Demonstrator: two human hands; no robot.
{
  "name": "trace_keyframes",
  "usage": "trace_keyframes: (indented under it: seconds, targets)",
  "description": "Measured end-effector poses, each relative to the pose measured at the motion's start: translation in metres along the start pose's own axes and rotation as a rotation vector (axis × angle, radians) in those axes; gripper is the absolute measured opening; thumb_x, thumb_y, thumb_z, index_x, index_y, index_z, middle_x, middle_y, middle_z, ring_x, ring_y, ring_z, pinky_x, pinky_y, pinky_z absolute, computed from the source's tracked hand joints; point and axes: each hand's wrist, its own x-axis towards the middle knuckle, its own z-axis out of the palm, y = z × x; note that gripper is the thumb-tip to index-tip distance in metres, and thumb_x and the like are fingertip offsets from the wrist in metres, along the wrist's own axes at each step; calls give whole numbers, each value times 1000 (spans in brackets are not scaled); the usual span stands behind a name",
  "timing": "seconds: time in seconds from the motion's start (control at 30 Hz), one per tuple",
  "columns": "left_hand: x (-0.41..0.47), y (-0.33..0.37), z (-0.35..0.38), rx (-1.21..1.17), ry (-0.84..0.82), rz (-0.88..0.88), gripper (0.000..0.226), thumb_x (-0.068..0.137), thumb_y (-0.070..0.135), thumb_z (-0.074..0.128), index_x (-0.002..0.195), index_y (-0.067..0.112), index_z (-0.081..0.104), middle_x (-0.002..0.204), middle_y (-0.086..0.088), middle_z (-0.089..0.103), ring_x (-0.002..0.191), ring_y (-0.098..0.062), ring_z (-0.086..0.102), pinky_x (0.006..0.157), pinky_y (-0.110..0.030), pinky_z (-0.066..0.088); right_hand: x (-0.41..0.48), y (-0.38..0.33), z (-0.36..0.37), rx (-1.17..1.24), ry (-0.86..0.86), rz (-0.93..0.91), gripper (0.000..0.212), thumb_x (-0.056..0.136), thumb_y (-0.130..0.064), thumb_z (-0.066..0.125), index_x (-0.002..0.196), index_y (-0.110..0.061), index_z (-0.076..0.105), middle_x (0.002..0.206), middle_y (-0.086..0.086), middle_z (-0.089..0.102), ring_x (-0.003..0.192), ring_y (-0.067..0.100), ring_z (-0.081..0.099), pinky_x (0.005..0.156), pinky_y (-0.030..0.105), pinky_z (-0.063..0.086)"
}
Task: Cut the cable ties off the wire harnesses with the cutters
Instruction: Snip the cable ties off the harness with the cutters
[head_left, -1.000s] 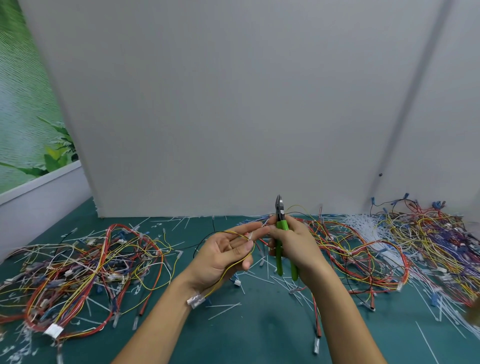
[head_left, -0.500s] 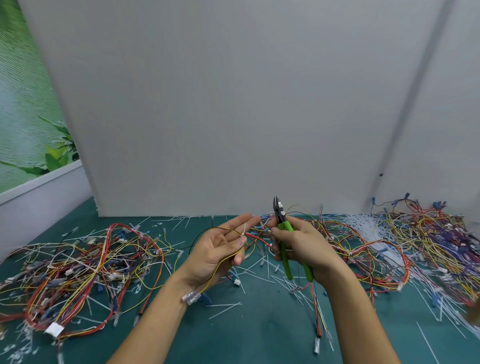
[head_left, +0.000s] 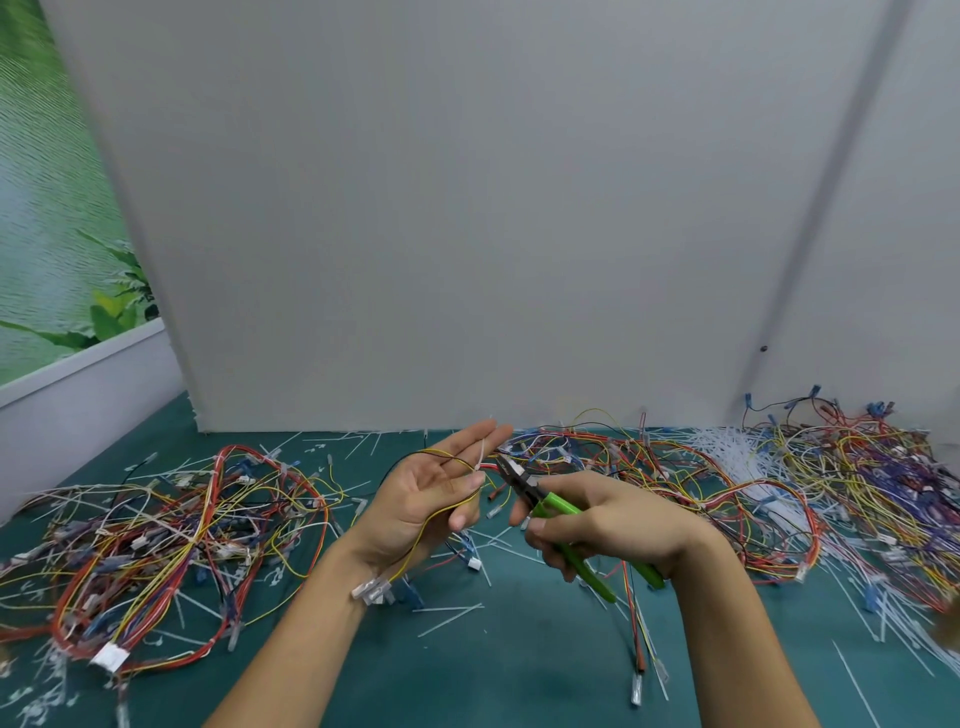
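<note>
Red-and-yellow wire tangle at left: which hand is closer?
Left. The left hand, holding a yellow wire, is right of the red-and-yellow wire tangle; the right hand, gripping green cutters, is farther right.

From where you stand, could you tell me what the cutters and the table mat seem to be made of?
Cutters: dark, dull head, apparently steel; glossy bright-green grips, probably plastic or rubber sleeves. Table mat: matte teal sheet with faint scuffs, likely rubber or vinyl; the picture cannot settle which.
</note>
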Motion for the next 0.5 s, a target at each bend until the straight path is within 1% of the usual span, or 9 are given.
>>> trace_keyframes:
  seconds: [0.07, 0.17, 0.4, 0.5]
  targets:
    - [-1, 1, -1, 7, -26, -7, 57, 91, -2, 53, 146, 2, 41, 152, -6, 50, 43, -5, 42, 56, -23, 34, -1, -1, 2, -20, -13, 12, 14, 101, -6, 58, 114, -6, 64, 83, 7, 57, 77, 26, 56, 72, 39, 53]
    - [-2, 2, -3, 19, -63, -16, 57, 92, -4, 51, 148, 2, 39, 154, -7, 48, 43, -4, 42, 56, -23, 34, -2, -3, 4, -43, -25, 23, 15, 102, -3, 56, 115, -3, 63, 81, 4, 58, 76, 25, 56, 71, 36, 53]
    - [-2, 2, -4, 14, -107, -33, 59, 93, -5, 51, 149, 2, 38, 155, -7, 46, 45, -5, 43, 57, -22, 37, -3, -9, 8, -81, -49, 15, 16, 103, -1, 55, 118, 1, 61, 86, 12, 54, 79, 28, 54, 73, 40, 51]
    - [-2, 2, -5, 0, -124, -39, 58, 93, -6, 50, 149, 3, 38, 156, -7, 45, 45, -4, 44, 57, -22, 37, -4, -10, 8, -101, -50, -2, 16, 103, -2, 55, 117, 1, 62, 87, 14, 53, 79, 28, 54, 72, 39, 52]
